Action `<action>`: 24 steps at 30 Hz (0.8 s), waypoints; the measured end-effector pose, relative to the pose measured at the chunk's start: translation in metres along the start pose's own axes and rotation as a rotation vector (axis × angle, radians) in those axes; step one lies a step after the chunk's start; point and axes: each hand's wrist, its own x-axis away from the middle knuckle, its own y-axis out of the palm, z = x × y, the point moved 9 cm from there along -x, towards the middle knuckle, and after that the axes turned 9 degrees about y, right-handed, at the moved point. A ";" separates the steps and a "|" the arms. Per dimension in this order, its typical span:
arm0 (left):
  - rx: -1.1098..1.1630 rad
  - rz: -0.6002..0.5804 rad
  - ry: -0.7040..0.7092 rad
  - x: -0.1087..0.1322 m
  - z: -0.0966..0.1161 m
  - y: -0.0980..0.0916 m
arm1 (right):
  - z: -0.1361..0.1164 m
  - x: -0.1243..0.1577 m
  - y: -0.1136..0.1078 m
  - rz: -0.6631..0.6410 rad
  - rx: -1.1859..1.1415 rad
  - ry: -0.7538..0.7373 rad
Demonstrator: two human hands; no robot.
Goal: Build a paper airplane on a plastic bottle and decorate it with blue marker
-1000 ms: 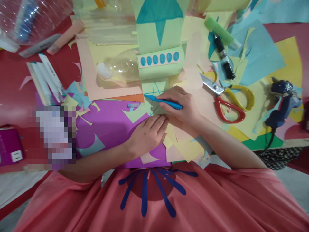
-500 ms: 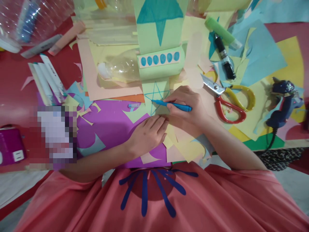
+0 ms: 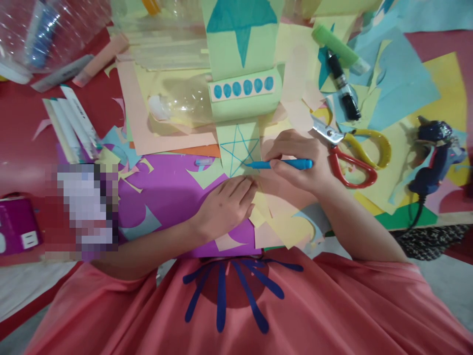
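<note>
My right hand (image 3: 299, 158) is closed around a blue felt-tip pen (image 3: 286, 163), its tip on a light green paper strip (image 3: 254, 133). A five-pointed star (image 3: 238, 148) is drawn there in blue outline, and the tip lies along one of its lower right lines. Fingers stretched and lying flat, my left hand (image 3: 231, 202) rests over the strip's lower edge and holds no tool. A small pen cap (image 3: 204, 161) lies on the purple sheet (image 3: 166, 185) to the left. Above the star, a rolled green part of the strip bears a row of blue ovals (image 3: 243, 88).
Scissors (image 3: 343, 143) with red and yellow handles lie right of my right hand, a dark corded tool (image 3: 432, 158) farther right. A clear plastic bottle (image 3: 185, 101) lies beyond the purple sheet. White markers (image 3: 74, 121) and a purple box (image 3: 18, 224) are at left, among paper scraps.
My right hand has moved right and slightly down with the pen, its tip going from the star's left part toward its lower right. My left hand stays in place.
</note>
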 end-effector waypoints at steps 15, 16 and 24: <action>0.012 0.001 0.005 0.001 0.001 0.000 | 0.011 0.002 -0.007 0.008 -0.046 0.033; 0.010 -0.005 0.004 0.000 0.001 0.001 | 0.012 0.003 -0.008 0.016 -0.049 0.036; 0.006 -0.020 -0.003 0.002 0.001 0.002 | 0.014 0.003 -0.010 0.029 -0.112 0.088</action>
